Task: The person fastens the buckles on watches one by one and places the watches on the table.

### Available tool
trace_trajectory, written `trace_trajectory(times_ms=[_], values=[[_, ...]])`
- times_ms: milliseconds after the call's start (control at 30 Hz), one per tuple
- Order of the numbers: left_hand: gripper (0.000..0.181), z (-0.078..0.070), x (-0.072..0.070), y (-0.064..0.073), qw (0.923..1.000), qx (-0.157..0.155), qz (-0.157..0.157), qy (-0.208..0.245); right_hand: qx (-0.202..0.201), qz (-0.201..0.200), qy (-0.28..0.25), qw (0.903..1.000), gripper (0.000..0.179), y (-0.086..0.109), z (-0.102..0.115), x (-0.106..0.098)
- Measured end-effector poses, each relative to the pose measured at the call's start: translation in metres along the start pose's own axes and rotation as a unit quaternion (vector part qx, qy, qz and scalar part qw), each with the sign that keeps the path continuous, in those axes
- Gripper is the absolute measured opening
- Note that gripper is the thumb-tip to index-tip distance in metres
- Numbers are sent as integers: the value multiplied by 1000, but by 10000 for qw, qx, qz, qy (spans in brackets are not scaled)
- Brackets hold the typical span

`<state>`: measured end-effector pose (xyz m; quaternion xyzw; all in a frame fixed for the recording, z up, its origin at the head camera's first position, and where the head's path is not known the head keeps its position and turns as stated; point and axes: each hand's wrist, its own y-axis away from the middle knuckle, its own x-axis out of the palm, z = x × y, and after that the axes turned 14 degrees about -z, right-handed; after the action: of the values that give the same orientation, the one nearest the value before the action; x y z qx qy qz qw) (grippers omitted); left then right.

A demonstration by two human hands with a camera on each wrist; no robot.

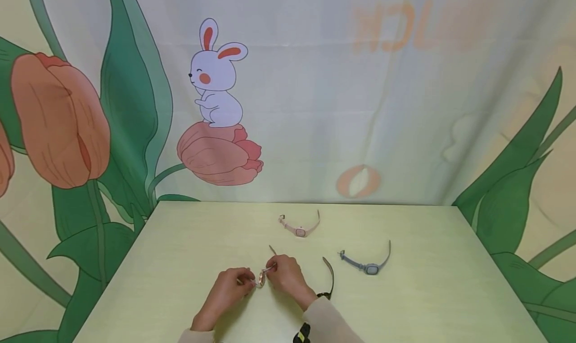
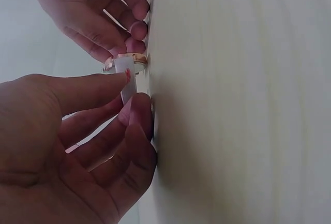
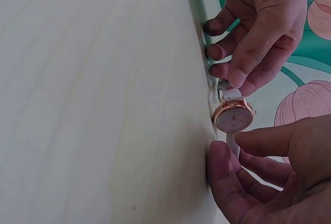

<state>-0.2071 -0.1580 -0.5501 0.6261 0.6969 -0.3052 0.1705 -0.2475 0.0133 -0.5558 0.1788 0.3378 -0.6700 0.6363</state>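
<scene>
Between the two hands is a wristwatch (image 3: 234,118) with a rose-gold case, a pale round dial and a white strap. My left hand (image 1: 231,285) pinches one strap between thumb and fingers, close beside the case. On the other side of the case, my right hand (image 1: 287,275) pinches the opposite strap, whose free end sticks up past the fingers in the head view. The left wrist view shows the white strap (image 2: 125,76) under the left thumb, with small red marks on it. Fingertips of both hands are right at the tabletop, and the case is turned edgewise.
A dark-strapped watch (image 1: 332,278) lies just right of my right wrist, partly hidden by it. Farther right is a blue-grey watch (image 1: 371,269), and a pink watch (image 1: 300,231) lies toward the back. The pale table (image 1: 432,293) ends at a printed curtain (image 1: 306,108).
</scene>
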Motion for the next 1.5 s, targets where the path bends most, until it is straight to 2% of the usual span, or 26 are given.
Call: trace_trajectory(times_ms=[233,467,867,1000,1133,1300,1500], values=[[5,-2,2,0,9997,201,-45,-114,-77,-39,26,10000,9,-3,-1,-6],[9,-4,2,0,9989,377,-181,-203,-293,-108,-55,9995,14,-7,-2,-17],[6,-7,-1,0,9983,-205,-224,489,-257,-273,-89,9993,14,-8,-7,-24],[8,-7,-2,-1,9968,-363,-274,662,212,23,-693,9974,13,-5,-6,-29],[8,-9,-3,-3,9951,-475,-318,810,720,321,-1425,9867,9,-3,-5,-32],[6,-12,-3,-7,9914,-571,-430,1095,804,313,-1609,9832,4,-3,-4,-37],[8,-17,-3,-9,9838,-840,-654,1441,674,176,-1936,9786,3,-7,-3,-44]])
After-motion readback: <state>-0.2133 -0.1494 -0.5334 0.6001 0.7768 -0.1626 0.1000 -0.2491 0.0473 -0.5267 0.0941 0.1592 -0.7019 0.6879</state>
